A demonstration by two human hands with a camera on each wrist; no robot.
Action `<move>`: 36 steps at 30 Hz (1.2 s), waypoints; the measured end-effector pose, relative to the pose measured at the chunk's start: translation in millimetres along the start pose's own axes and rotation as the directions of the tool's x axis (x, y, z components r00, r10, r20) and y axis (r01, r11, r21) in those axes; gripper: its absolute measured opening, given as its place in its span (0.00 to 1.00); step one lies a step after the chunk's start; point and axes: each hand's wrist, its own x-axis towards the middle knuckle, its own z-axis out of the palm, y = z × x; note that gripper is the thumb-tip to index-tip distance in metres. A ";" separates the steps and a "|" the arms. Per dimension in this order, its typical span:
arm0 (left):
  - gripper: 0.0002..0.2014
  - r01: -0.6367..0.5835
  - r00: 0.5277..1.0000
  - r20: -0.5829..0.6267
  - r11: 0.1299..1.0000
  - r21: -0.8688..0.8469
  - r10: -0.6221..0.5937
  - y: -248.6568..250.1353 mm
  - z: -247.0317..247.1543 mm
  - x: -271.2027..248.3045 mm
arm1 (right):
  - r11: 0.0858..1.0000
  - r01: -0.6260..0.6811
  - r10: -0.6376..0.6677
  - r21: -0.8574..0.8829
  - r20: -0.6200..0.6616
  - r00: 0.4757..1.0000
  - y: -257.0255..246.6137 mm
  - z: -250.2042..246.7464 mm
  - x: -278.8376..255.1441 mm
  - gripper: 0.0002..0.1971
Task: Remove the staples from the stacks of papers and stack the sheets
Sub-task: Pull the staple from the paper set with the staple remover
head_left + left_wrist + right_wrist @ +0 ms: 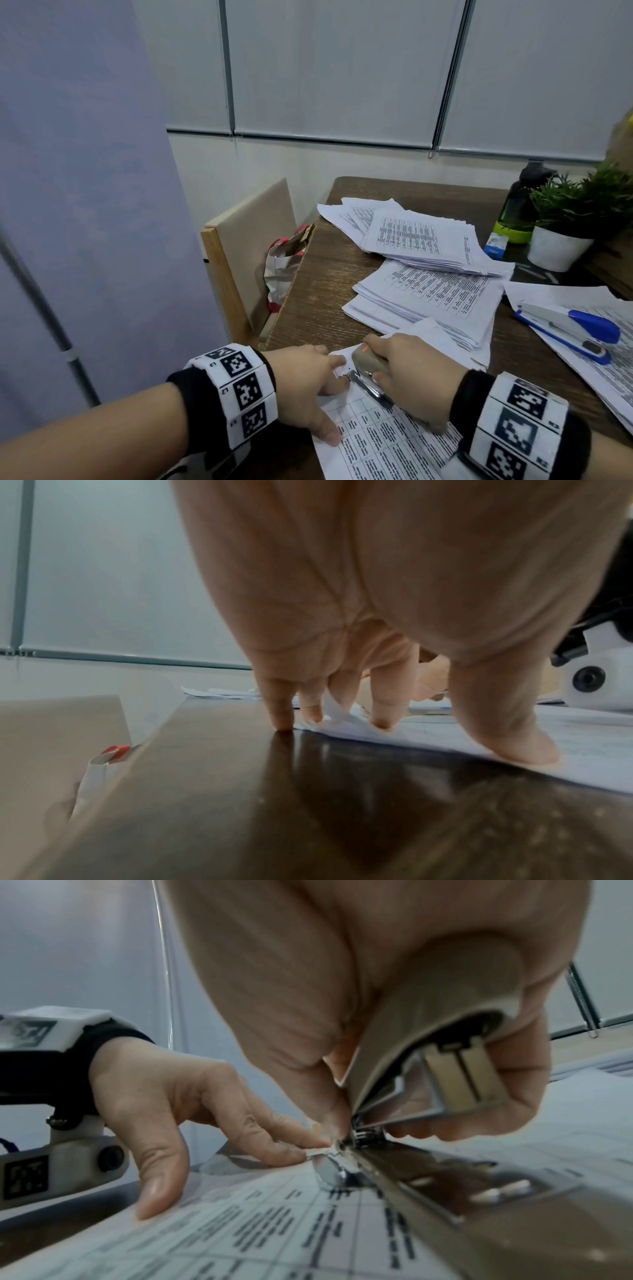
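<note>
A dark wooden table (318, 274) fills the right side of the scene. At its far right corner stands a white pot with a green plant (568, 226), and just to the pot's left a dark bottle (519, 205) with a lime-green base. A small blue and white box (495, 245) lies close in front of the bottle. To the left of the table is a chair (246, 246) with a beige back and a light wooden frame; a paper bag (286, 263) with red handles sits between chair and table edge. Pale roller blinds (342, 68) cover the far wall. A lilac panel (85, 171) rises at the near left.
</note>
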 end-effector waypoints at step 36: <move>0.45 0.114 0.993 -0.030 0.993 0.017 -0.114 -2.3 -9.9 29.6 | 0.997 -0.067 0.067 0.031 0.004 0.998 42.0 -11.0 4.4 0.20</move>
